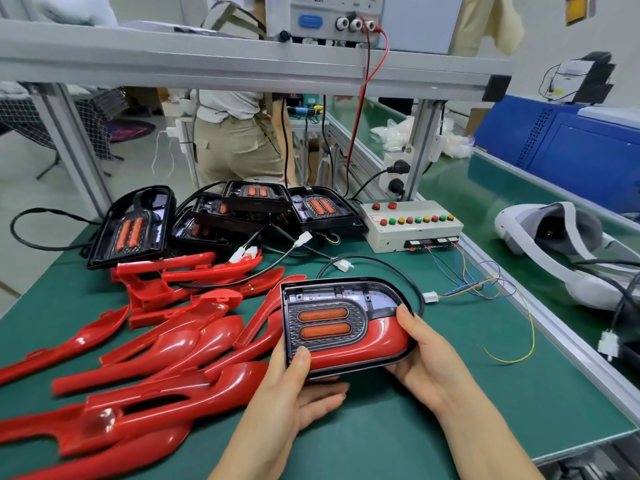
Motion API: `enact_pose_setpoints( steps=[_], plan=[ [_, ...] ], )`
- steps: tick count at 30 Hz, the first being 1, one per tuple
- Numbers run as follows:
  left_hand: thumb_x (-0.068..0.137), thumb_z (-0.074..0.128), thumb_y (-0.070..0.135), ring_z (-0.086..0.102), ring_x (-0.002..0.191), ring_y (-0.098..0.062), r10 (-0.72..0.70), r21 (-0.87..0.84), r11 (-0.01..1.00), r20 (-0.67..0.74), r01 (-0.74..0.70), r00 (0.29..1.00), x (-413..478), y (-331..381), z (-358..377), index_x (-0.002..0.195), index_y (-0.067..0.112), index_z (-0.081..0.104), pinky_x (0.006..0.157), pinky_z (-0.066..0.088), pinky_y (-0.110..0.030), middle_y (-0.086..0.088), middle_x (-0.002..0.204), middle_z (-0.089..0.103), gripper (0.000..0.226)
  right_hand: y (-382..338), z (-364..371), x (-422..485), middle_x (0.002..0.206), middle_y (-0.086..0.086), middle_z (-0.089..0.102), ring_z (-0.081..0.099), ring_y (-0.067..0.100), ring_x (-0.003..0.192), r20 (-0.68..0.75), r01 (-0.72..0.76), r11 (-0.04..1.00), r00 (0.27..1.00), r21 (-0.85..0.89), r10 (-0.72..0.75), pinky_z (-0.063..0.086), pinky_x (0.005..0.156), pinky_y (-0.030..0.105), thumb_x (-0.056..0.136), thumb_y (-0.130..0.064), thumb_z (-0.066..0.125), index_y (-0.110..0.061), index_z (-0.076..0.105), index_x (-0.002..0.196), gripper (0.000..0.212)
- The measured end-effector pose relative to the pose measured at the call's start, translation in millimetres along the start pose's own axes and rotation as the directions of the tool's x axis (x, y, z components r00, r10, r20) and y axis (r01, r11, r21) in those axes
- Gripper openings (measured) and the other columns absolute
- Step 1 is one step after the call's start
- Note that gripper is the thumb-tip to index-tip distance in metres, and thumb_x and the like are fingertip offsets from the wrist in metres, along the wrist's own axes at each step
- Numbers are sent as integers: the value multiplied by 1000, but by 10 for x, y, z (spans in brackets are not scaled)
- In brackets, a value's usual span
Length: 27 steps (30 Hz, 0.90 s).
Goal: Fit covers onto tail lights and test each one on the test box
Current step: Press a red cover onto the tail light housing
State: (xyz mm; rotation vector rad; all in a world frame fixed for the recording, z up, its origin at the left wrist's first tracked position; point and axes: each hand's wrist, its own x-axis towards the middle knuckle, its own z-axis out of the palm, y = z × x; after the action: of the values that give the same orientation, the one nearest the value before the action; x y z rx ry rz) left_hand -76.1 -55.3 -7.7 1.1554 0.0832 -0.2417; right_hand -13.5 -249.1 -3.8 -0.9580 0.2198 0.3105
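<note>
Tail-light assembly bench, head view. In the lower centre of the frame both hands grasp one tail light [325, 323] above the green table [467, 410], its two orange lenses facing up. A glossy red cover [367, 344] lies along its lower edge and rounded right end. The left hand [298, 386] supports the lamp from beneath, thumb pressed on the cover; the right hand [426, 355] clasps the rounded end, thumb on the rim. A black cable [412, 282] loops from the lamp to a white connector [431, 296], where thin coloured wires lead toward the test box [408, 226], a grey case with a row of red, green and yellow buttons at centre right. Loose red covers [156, 344] are heaped at lower left; uncovered tail lights [256, 209] are stacked behind them, left of the test box. A power supply [332, 15] stands on the upper shelf.
</note>
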Motion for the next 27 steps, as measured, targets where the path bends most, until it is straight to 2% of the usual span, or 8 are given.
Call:
enact_pose_setpoints(
  steps=[4, 8, 14, 17, 22, 27],
  plan=[
    [83, 53, 33, 67, 103, -34, -12, -64, 998, 69, 17, 998, -14, 37, -58, 136, 39, 42, 79, 58, -32, -1, 122, 66, 54, -4, -10, -9, 108, 15, 71, 71, 25, 83, 3, -10, 1000, 1000, 30, 10, 60, 67, 35, 75, -32, 66, -10, 65, 117, 47],
    [83, 54, 28, 67, 103, -33, 11, -88, 996, 52, -6, 999, -6, 23, -102, 133, 30, 48, 76, 58, -31, -5, 119, 68, 50, 4, 3, -14, 116, 20, 68, 70, 29, 89, 21, -42, 995, 999, 86, 40, 61, 71, 40, 79, -28, 62, -3, 58, 126, 53],
    [86, 53, 33, 70, 93, -34, 76, -24, 997, -54, -78, 996, 15, -61, -47, 126, 39, 54, 68, 58, -30, -3, 110, 71, 40, 0, 18, -16, 118, 18, 67, 69, 30, 90, 1, -12, 991, 1000, 130, 12, 58, 76, 43, 77, -26, 62, -4, 56, 130, 58],
    [90, 49, 36, 71, 88, -33, 109, 26, 994, -89, -107, 990, 18, -102, 3, 123, 43, 54, 66, 58, -29, -1, 106, 73, 34, 23, 7, -11, 123, 20, 64, 64, 32, 101, -59, -10, 994, 998, 109, 17, 56, 80, 42, 77, -34, 61, -5, 58, 129, 60],
    [76, 50, 50, 72, 86, -32, 113, 62, 992, -97, -108, 989, -7, -78, 53, 125, 46, 48, 65, 57, -28, -3, 102, 73, 49, 26, -16, -34, 113, 20, 69, 71, 29, 89, -44, -37, 990, 998, 133, 44, 61, 68, 39, 79, -38, 57, -1, 66, 116, 53],
    [75, 48, 52, 71, 86, -34, 7, 55, 999, -59, -4, 998, -10, -32, 30, 135, 40, 42, 64, 57, -30, -12, 97, 74, 61, -16, -16, -47, 98, 20, 73, 73, 28, 76, -38, -51, 989, 998, 139, 57, 60, 57, 37, 76, -30, 59, 1, 68, 107, 45]
  ],
)
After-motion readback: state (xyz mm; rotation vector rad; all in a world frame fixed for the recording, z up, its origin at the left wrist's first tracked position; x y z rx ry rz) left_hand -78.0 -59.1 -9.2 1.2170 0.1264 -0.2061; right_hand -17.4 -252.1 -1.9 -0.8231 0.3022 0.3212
